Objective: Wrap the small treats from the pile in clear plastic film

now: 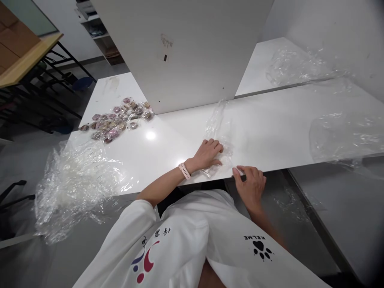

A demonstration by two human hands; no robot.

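Observation:
A crumpled clear plastic bag [214, 122] lies on the white tabletop in front of me. My left hand [207, 155], with a pale pink band at the wrist, is on this bag. Its fingers are curled and the thumb is below them, with film gathered between. At the table's front edge, to the right of the bag, is my right hand [251, 184]. Its thumb and index fingertips come close together in a pinch, the other fingers bent. Whatever thin thing may be between those fingertips is too small to make out.
Several small wrapped pieces [115, 122] lie in a pile at the left. A heap of clear plastic [75, 180] hangs over the left front edge. More plastic film [345, 136] lies at the right. A white upright panel [192, 52] stands behind the tabletop [270, 128].

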